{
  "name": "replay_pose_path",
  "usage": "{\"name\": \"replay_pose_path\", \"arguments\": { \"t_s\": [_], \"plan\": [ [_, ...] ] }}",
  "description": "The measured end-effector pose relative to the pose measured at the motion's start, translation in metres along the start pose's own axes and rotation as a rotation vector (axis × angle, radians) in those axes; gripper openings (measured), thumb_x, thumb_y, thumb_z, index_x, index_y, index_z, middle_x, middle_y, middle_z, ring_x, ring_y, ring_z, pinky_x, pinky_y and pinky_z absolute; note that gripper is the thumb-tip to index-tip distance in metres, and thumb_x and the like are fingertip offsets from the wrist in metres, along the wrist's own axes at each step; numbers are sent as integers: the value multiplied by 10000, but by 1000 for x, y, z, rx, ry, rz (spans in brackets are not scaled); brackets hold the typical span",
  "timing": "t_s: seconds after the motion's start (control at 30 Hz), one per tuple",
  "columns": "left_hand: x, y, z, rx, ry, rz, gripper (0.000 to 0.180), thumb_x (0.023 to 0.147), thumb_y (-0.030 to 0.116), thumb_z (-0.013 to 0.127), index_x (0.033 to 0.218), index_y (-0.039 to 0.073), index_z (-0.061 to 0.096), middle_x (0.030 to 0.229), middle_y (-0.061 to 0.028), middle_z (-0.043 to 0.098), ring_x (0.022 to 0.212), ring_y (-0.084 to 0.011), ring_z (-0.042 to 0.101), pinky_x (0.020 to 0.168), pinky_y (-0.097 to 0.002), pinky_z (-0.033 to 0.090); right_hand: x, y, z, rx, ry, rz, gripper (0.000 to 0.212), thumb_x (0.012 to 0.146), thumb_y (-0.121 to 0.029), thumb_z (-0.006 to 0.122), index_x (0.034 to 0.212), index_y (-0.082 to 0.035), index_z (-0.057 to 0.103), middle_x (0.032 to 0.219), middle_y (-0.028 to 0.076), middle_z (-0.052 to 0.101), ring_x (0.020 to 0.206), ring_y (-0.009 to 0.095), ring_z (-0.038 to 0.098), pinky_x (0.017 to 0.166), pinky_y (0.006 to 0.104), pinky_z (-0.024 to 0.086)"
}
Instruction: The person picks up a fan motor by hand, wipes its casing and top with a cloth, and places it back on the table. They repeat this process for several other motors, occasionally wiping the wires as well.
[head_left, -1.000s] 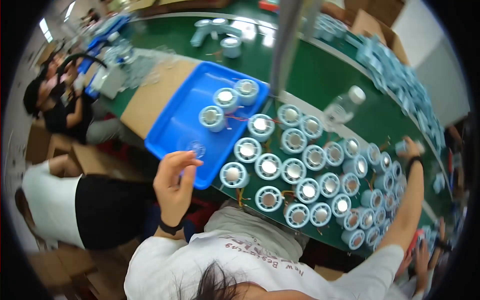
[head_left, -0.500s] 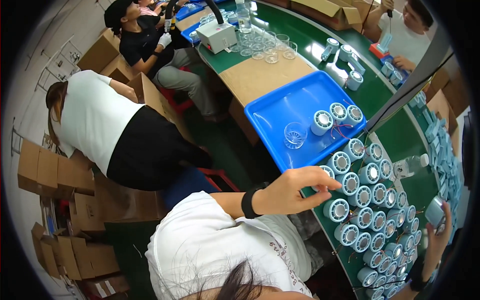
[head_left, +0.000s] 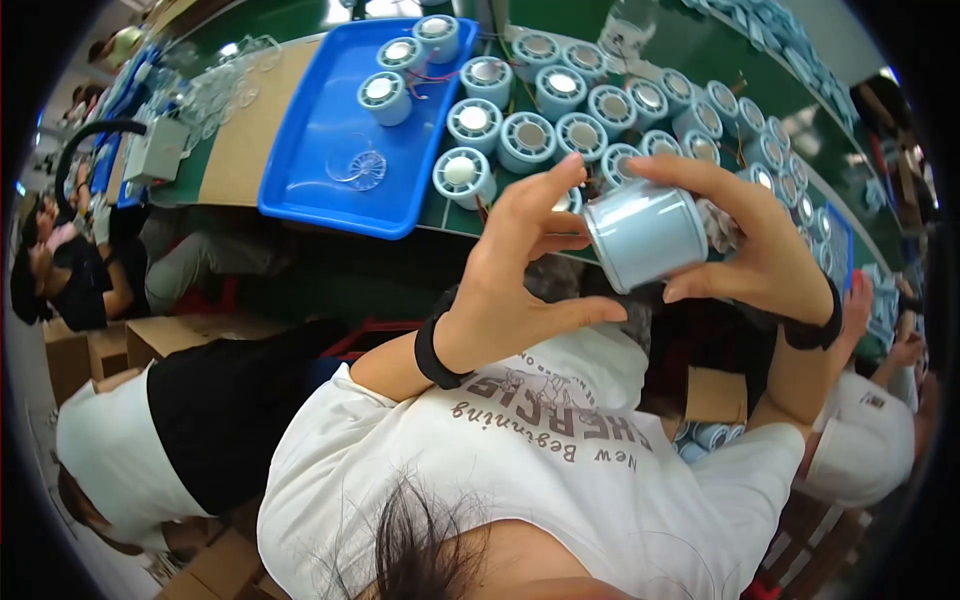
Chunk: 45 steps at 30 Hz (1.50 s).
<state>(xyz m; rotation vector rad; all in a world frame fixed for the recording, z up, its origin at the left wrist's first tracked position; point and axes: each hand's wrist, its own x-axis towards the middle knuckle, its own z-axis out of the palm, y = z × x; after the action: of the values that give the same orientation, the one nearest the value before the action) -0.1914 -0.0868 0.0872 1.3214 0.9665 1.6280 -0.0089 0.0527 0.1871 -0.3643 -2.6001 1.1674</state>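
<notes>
My right hand (head_left: 752,228) grips a light-blue cylindrical housing (head_left: 648,238) between thumb and fingers, tilted on its side in front of my chest. Its smooth wall catches the light. Something greyish and crumpled-looking (head_left: 718,226) shows at its end by my right palm; I cannot make out what it is. At the housing's other end, my left hand (head_left: 520,265) is open, thumb and fingers spread around that end without a visible grip. Just beyond my hands, several similar light-blue housings (head_left: 526,141) stand upright on the green table, round metal discs facing up and thin wires between them.
Left of the housings lies a blue tray (head_left: 310,190) holding three housings and a clear round cup (head_left: 360,170). Farther left are cardboard, clear cups and a grey box (head_left: 157,150). A clear bottle (head_left: 628,30) stands at the back. People sit on both sides.
My view has swung to the right. My right hand has brought the housing from the table's far right to my chest. My left hand has moved from above the housings to beside it.
</notes>
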Motion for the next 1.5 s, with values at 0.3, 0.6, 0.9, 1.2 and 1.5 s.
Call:
{"name": "replay_pose_path", "arguments": {
  "t_s": [0.3, 0.6, 0.9, 1.2, 1.5],
  "plan": [
    [9, -4, 11, -464, -112, -353, 764, 765, 86, 798, 1373, -56, 359, 1266, -159, 530, 1114, -203, 581, 898, -335, 537, -29, 15, 3, 173, -40, 222, 747, 932, -621, 402, 1358, -14, 496, 822, 47, 616, 657, 113, 508, 589, 246, 386],
    [13, -22, 13, 39, -20, 54, 651, 716, 13, 787, 1302, 15, 505, 1205, -153, 549, 1090, -254, 589, 903, -354, 530, -35, 23, 3, 84, 54, 252, 781, 935, -653, 349, 1328, -1, 524, 765, 40, 575, 615, 116, 461, 550, 252, 359],
    [24, -42, 6, 730, -79, 667, 636, 634, -91, 786, 1207, 128, 614, 1279, -179, 457, 1160, -346, 527, 954, -397, 494, -32, 17, 6, 9, 74, 339, 721, 742, -412, 789, 1341, -132, 503, 893, 80, 621, 698, 157, 572, 632, 270, 446],
    [17, -38, -2, 612, 17, 611, 430, 817, -33, 696, 1188, 121, 545, 1311, -186, 401, 1125, -362, 554, 924, -478, 513, -81, 88, -125, -668, 498, 403, 635, 714, -210, 805, 1287, -210, 532, 976, 113, 657, 840, 228, 647, 719, 347, 512],
    [25, -44, -16, 584, 239, 552, 198, 850, 4, 642, 1024, 86, 599, 1219, -177, 450, 993, -327, 598, 857, -415, 519, -185, 269, -239, -905, 165, 1054, 762, 527, 15, 829, 1200, -171, 524, 1038, 183, 652, 1014, 362, 611, 847, 445, 497]
  ]
}}
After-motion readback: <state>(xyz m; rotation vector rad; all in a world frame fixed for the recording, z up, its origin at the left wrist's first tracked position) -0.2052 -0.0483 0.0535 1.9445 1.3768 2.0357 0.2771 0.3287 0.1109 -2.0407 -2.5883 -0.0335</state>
